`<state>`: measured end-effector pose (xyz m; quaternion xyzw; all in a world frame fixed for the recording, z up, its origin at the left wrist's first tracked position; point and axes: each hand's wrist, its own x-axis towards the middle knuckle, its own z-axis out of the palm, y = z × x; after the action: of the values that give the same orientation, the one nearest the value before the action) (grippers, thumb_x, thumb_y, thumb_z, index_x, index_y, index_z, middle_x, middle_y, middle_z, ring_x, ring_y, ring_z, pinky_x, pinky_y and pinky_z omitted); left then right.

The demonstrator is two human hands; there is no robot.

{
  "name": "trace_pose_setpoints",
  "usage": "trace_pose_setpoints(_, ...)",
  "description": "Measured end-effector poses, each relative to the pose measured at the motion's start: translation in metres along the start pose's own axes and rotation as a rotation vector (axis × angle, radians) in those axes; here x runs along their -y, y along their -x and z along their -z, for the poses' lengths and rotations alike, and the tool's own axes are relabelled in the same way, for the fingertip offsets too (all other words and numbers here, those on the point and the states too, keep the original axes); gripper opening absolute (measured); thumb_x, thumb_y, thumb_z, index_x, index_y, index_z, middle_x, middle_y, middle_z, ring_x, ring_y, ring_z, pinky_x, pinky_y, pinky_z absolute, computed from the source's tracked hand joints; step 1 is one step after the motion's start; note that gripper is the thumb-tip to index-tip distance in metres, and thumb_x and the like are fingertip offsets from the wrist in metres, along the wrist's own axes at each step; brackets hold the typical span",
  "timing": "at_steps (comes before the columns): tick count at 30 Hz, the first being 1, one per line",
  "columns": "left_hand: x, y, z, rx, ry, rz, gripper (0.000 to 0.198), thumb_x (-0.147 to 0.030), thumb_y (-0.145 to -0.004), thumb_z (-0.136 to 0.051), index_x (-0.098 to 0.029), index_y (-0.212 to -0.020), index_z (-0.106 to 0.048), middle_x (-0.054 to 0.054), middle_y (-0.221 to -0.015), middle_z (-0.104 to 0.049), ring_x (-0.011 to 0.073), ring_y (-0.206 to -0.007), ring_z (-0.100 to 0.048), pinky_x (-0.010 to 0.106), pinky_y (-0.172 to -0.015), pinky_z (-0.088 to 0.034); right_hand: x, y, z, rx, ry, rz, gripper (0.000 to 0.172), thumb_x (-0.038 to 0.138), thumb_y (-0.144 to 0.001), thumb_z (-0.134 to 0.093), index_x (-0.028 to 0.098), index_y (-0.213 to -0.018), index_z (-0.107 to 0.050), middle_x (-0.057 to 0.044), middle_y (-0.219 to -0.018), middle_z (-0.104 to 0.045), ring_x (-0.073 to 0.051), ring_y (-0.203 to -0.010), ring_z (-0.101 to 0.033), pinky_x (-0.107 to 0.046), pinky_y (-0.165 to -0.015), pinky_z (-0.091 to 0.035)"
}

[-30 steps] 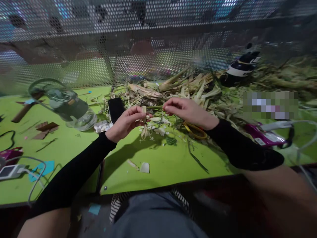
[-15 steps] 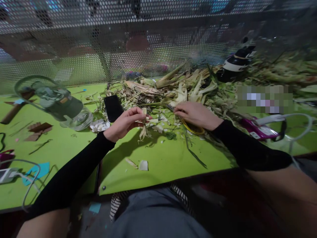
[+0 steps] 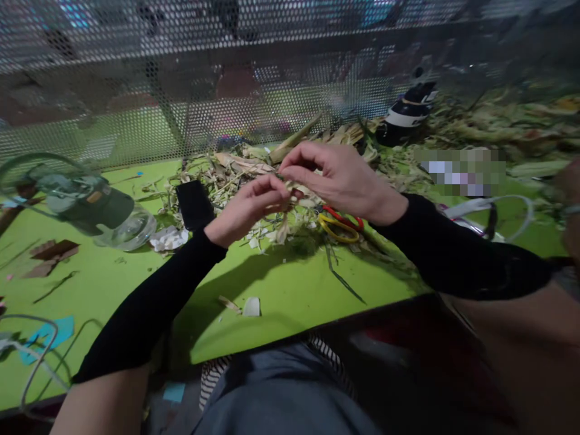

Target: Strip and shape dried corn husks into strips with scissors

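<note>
My left hand [image 3: 247, 208] is raised above the green table [image 3: 294, 296] and pinches a small piece of dried husk [image 3: 283, 229] whose frayed end hangs below the fingers. My right hand [image 3: 335, 178] is close beside it, thumb and forefinger pinched at the same piece near the left fingertips. Both arms wear black sleeves. Yellow-handled scissors [image 3: 338, 226] lie on the table under my right wrist. A heap of dried husks and stalks [image 3: 254, 166] spreads behind my hands.
A black phone [image 3: 194, 204] lies left of my hands. A glass jar [image 3: 90, 205] lies on its side further left, with brown scraps [image 3: 49, 251] and cables [image 3: 31, 356] nearby. A perforated metal screen [image 3: 190, 103] closes the back. A black-and-white object [image 3: 410, 109] stands at the back right.
My right hand left the scissors on the table and rose to meet my left hand. The view shifted a little to the right.
</note>
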<state>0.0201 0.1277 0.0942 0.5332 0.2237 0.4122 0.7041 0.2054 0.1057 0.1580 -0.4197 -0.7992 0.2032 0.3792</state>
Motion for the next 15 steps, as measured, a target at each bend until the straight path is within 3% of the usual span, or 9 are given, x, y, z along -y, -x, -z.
trace_pose_setpoints(2,-0.020,0.003,0.004,-0.045,-0.034,-0.065,0.014,-0.009,-0.088,-0.073,-0.015,-0.081,-0.063,0.001,-0.090,-0.072,0.0150,-0.094,-0.074,0.029,-0.089,-0.060,-0.008,0.003,0.004,-0.033,-0.008,-0.012,0.020,0.040,-0.100,-0.068,0.022,-0.098,-0.073,-0.001,-0.091,-0.069,-0.018,-0.088,-0.063,-0.032,-0.080,-0.049)
trace_pose_setpoints(4,-0.038,0.006,0.008,-0.135,-0.066,-0.108,0.019,-0.008,-0.088,-0.073,-0.016,-0.079,-0.058,0.000,-0.091,-0.072,0.0150,-0.093,-0.076,0.027,-0.085,-0.061,-0.025,0.009,0.003,0.026,0.064,-0.046,0.029,0.049,-0.100,-0.067,0.023,-0.109,-0.072,-0.004,-0.101,-0.072,-0.021,-0.091,-0.065,-0.035,-0.081,-0.052)
trace_pose_setpoints(6,-0.052,0.008,0.011,-0.208,-0.101,-0.119,0.020,-0.006,-0.089,-0.070,-0.016,-0.079,-0.056,0.001,-0.093,-0.072,0.0146,-0.094,-0.077,0.026,-0.085,-0.062,-0.047,0.018,-0.003,0.207,0.223,-0.111,0.037,0.055,-0.095,-0.070,0.021,-0.111,-0.072,-0.009,-0.106,-0.074,-0.024,-0.089,-0.066,-0.039,-0.079,-0.055)
trace_pose_setpoints(9,-0.060,0.011,0.016,-0.311,-0.123,-0.138,0.020,-0.007,-0.090,-0.068,-0.017,-0.079,-0.055,0.002,-0.095,-0.072,0.0164,-0.102,-0.078,0.026,-0.088,-0.064,-0.077,0.036,-0.011,0.484,0.475,-0.182,0.034,0.051,-0.091,-0.074,0.019,-0.102,-0.074,-0.014,-0.100,-0.076,-0.032,-0.094,-0.070,-0.044,-0.083,-0.056)
trace_pose_setpoints(10,-0.060,0.013,0.018,-0.340,-0.125,-0.148,0.020,-0.009,-0.090,-0.069,-0.017,-0.079,-0.054,0.002,-0.096,-0.072,0.0170,-0.104,-0.078,0.026,-0.089,-0.065,-0.085,0.042,-0.012,0.483,0.505,-0.185,0.035,0.049,-0.093,-0.071,0.018,-0.109,-0.074,-0.016,-0.109,-0.077,-0.034,-0.102,-0.071,-0.045,-0.088,-0.056)
trace_pose_setpoints(12,-0.058,0.019,0.025,-0.383,-0.131,-0.171,0.023,-0.015,-0.090,-0.074,-0.018,-0.079,-0.053,0.002,-0.099,-0.074,0.0171,-0.105,-0.078,0.024,-0.087,-0.066,-0.097,0.055,-0.007,0.348,0.602,-0.211,0.045,0.047,-0.095,-0.068,0.015,-0.127,-0.069,-0.021,-0.129,-0.073,-0.039,-0.118,-0.068,-0.048,-0.096,-0.055)
trace_pose_setpoints(15,-0.052,0.028,0.037,-0.425,-0.119,-0.187,0.030,-0.024,-0.087,-0.081,-0.019,-0.076,-0.053,0.001,-0.100,-0.077,0.0150,-0.101,-0.078,0.018,-0.079,-0.064,-0.110,0.074,0.008,0.254,0.759,-0.364,0.048,0.048,-0.096,-0.064,0.011,-0.127,-0.067,-0.026,-0.127,-0.072,-0.040,-0.112,-0.070,-0.047,-0.090,-0.055)
